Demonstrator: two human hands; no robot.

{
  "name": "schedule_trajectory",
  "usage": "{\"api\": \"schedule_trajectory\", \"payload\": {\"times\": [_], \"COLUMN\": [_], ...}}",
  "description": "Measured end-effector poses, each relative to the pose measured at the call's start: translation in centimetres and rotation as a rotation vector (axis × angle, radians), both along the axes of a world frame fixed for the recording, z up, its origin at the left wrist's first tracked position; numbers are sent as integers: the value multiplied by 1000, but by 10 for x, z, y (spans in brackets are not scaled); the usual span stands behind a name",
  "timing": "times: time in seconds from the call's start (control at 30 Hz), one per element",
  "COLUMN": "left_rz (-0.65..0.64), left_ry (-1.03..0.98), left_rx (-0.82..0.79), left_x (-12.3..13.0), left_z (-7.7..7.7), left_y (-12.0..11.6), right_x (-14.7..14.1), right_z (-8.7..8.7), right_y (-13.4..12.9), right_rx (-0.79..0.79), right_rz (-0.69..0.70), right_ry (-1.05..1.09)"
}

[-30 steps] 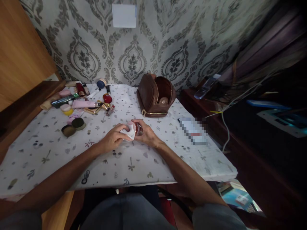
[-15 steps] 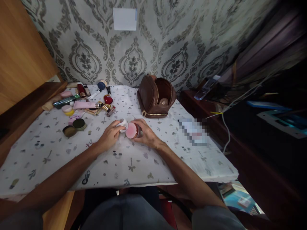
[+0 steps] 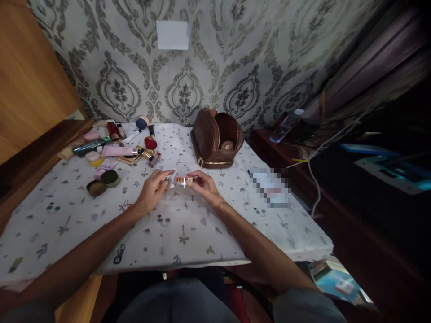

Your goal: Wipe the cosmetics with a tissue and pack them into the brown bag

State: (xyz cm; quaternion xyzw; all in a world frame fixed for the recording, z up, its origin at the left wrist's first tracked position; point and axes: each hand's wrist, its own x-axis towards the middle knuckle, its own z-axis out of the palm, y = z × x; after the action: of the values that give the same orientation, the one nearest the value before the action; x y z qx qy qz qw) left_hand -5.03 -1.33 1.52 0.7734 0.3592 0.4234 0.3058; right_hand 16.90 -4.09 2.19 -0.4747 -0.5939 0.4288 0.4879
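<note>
My left hand (image 3: 152, 190) pinches a crumpled white wipe (image 3: 171, 179) above the middle of the table. Held by its edge in my right hand (image 3: 208, 189) is a small round cosmetic jar (image 3: 183, 181), its banded, shiny side turned towards me. Wipe and jar are side by side; whether they touch I cannot tell. Beyond my hands a brown makeup bag (image 3: 210, 142) stands with its top unzipped. To the left lies a spread of cosmetics, among them a pink tube (image 3: 117, 150), a red round case (image 3: 150, 143) and a dark green round container (image 3: 110, 178).
A patterned white cloth (image 3: 182, 242) covers the table. A phone-like flat item (image 3: 269, 187), blurred out, lies at the right. Past the table's right edge are a clear bottle (image 3: 286, 126) and a white cable (image 3: 316, 179). A wooden cabinet (image 3: 37, 80) borders the left.
The jar has been turned in my right hand: its pink round face showed before, and now its side edge does. Both hands stay near the same spot.
</note>
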Motion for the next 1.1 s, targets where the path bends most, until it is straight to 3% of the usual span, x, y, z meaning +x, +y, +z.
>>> {"api": "schedule_trajectory", "payload": {"times": [0.1,0.2,0.37,0.57,0.8,1.1], "left_rz": [-5,33,37,36,-11,-27], "left_ry": [-127,-179,-186,-136,-78,-45], "left_rx": [-61,-80,-89,17,179,340], "left_x": [3,6,6,4,3,8], "left_z": [3,4,6,10,18,24], "left_y": [-3,-4,-6,-8,-13,-21], "right_x": [-7,-12,-14,-12,-14,-25], "right_z": [2,5,10,8,-4,-2], "right_y": [0,-3,-8,-8,-6,-10], "right_rx": [-150,-228,-306,-299,-242,-302], "right_rz": [32,136,328,435,370,422], "right_ry": [388,569,550,491,392,616]}}
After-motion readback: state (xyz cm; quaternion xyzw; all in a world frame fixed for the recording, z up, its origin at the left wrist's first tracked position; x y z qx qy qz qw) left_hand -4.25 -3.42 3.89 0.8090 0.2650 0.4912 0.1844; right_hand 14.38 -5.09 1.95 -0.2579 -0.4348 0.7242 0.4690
